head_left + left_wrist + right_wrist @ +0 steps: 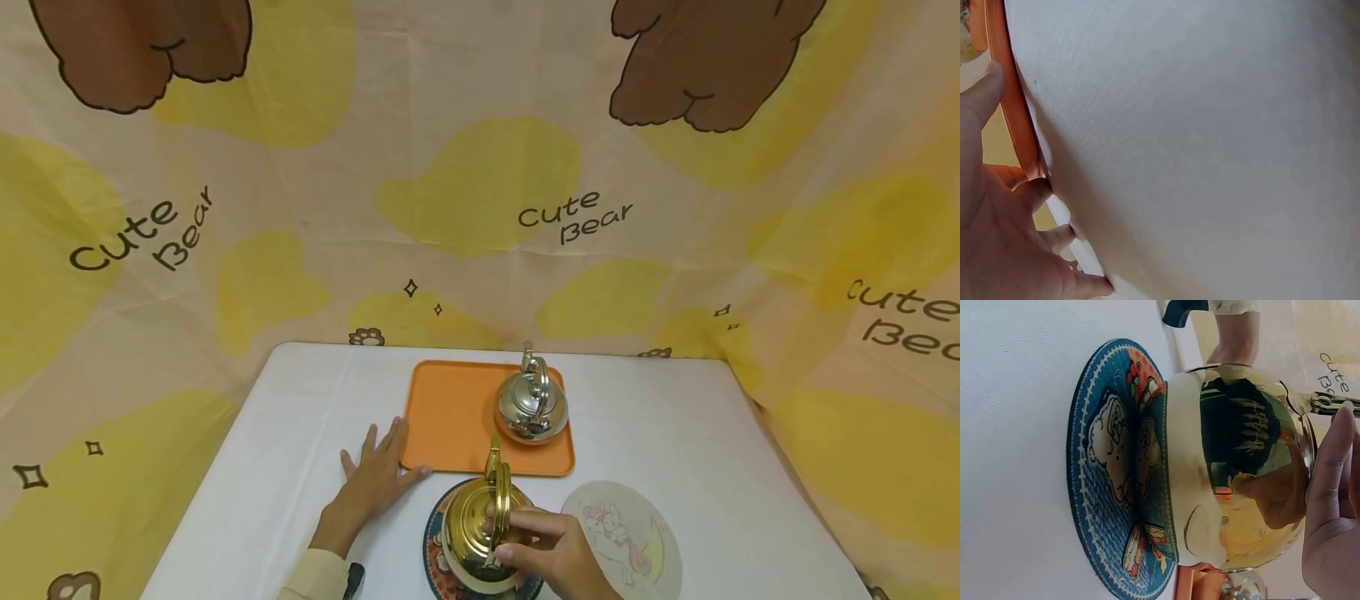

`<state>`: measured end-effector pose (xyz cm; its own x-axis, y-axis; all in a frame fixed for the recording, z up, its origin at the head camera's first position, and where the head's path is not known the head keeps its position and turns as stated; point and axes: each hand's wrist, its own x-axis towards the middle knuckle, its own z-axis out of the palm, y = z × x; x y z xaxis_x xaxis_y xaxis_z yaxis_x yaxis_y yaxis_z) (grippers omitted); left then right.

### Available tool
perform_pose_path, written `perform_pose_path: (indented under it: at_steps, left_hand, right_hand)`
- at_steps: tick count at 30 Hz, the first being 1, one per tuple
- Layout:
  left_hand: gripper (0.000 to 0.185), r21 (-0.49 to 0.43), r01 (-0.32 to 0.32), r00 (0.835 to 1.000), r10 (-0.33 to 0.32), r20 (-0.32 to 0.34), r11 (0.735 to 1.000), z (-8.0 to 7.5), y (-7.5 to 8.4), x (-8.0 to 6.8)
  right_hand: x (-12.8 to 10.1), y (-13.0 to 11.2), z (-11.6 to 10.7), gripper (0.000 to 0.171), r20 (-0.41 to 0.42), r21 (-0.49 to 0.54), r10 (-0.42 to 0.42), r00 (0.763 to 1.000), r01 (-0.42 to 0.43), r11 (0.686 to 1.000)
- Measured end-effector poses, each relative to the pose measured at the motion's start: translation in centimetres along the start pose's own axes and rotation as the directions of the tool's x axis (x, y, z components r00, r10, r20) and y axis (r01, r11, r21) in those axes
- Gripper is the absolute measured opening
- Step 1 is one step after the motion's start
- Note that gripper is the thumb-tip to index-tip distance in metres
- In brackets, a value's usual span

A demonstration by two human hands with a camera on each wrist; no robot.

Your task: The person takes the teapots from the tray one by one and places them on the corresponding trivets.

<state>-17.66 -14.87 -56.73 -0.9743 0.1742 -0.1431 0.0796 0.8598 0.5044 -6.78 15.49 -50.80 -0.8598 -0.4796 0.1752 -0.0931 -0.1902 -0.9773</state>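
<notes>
In front of you is a white table, set against a cloth backdrop printed with yellow blotches, brown bear shapes and the words "Cute Bear". On the far half of the table you have a silver kettle, upright in the right-hand part of its tray, with its handle raised and its spout pointing away from you. Nearer to you, towards your right, a round pale coaster lies flat on the tablecloth; it shows a pink-and-white cartoon animal and a crescent moon. It sits just off the tray's near right corner, apart from the silver kettle.
</notes>
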Motion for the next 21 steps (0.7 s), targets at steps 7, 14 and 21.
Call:
perform_pose_path:
  at_steps: [7,14,21]
  left_hand:
    - [0.101,0.001,-0.005,1.000,0.005,-0.009,1.000,0.01,0.04,-0.01]
    - [0.101,-0.012,-0.013,1.000,0.013,-0.018,1.000,-0.16,0.10,-0.22]
    - [0.101,-0.031,-0.014,1.000,0.014,-0.002,0.999,-0.25,0.05,-0.32]
  right_hand:
    - [-0.32,0.42,0.10,0.026,-0.008,-0.039,-0.067,0.998,0.066,0.997]
    - [-0.66,0.83,0.06,0.027,0.020,0.017,-0.144,0.989,0.143,0.990]
    - [-1.00,0.84,0.31,0.030,0.019,0.083,-0.104,0.994,0.102,0.991]
